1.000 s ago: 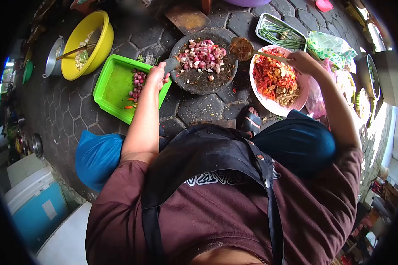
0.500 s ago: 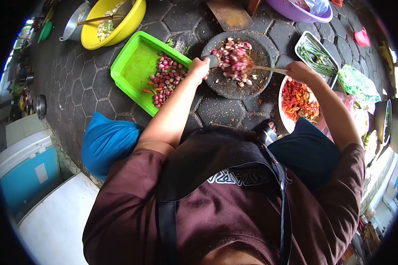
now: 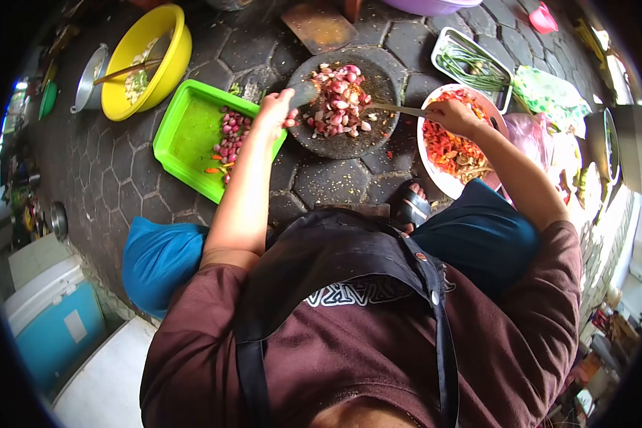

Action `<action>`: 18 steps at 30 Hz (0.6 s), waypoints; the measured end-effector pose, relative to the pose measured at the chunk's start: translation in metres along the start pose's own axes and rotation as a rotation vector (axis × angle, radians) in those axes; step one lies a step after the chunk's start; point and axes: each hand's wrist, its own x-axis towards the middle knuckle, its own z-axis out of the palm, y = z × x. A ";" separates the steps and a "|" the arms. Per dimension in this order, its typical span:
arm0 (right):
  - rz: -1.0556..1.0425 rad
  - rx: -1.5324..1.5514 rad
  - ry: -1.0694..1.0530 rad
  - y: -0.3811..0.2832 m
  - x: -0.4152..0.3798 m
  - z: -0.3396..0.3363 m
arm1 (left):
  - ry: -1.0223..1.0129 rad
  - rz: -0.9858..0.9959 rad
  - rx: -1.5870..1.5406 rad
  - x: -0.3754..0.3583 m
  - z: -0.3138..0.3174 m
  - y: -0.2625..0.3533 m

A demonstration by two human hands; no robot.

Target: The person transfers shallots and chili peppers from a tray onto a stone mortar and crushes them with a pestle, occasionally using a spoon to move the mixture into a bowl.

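A round stone mortar sits on the paving in front of me, heaped with peeled and broken shallots. My left hand is closed around the stone pestle, whose head lies against the left side of the heap. From the right, my right hand grips the handle of a spoon; its bowl end is hidden at the shallots. Beside my left forearm stands a green tray with whole shallots and a few orange chillies. Under my right hand is a pale bowl of chopped red chillies.
A yellow basin and a metal pot stand at the upper left. A stained board lies behind the mortar. Long green beans fill a metal tray at the upper right, near plastic bags. My sandalled foot is close below.
The view has shifted, so the floor items appear farther left. The pestle and spoon remain in my hands, and the shallot heap, blurred before, now looks sharper and more gathered.
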 end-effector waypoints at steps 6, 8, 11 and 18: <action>-0.011 0.074 0.071 0.016 -0.045 -0.010 | 0.002 0.032 -0.010 -0.014 0.000 0.008; -0.010 0.116 0.101 0.038 -0.062 -0.013 | -0.004 0.024 0.018 -0.016 0.008 0.007; 0.157 0.359 0.083 0.059 -0.102 -0.020 | -0.086 0.009 0.060 -0.030 0.025 0.004; 0.369 0.116 0.392 0.105 -0.219 -0.021 | -0.366 -0.041 0.053 -0.056 0.104 -0.014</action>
